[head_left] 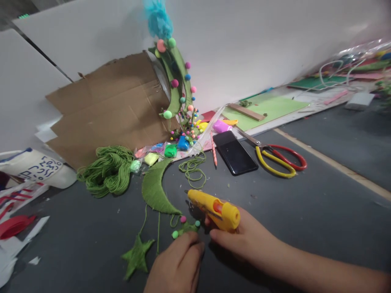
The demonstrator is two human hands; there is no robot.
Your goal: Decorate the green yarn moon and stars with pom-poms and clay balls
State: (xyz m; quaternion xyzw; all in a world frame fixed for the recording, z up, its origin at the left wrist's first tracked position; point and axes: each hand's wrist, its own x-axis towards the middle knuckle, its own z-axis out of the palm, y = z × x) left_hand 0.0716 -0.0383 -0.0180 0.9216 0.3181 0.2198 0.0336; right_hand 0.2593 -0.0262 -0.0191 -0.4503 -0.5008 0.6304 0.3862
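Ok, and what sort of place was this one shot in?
Probably a craft workspace: the right hand holds a yellow glue gun above a dark table, with a green yarn skein and large scissors lying on it.

Dim, diffuse light greys the smooth off-white wall toward the corners. Soft shadow pools on the matte dark-grey tabletop beneath the bare right hand. Small glints streak the crumpled clear plastic sheet (upper right, where detail smears). The fluffy turquoise tuft looks blurred; wide-angle distortion stretches the frame's edges.
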